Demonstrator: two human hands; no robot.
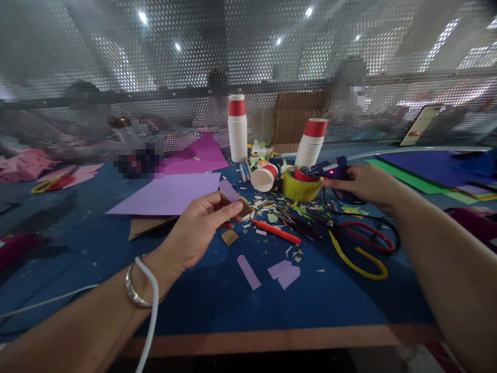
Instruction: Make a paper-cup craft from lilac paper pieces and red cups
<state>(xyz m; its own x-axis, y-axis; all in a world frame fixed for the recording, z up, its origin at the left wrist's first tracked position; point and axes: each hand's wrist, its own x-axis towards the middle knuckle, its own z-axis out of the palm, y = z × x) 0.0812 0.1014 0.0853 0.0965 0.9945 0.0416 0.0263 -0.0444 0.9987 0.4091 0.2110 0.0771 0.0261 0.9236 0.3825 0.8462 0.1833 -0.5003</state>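
The purple strip and cardboard are pinched in the left hand above the desk, the right hand has its grip round the glue gun, and I fear its cord, looped by the scissors, could snag.

Strip — purple, narrow, round-ended — slanting up and leftward from the left hand. Card, small and brown, pinched at the fingertips just beside it; whether the two are joined is hidden. Gun — dark blue, red light lit — gripped in the right hand, nose pointing left above the tape.
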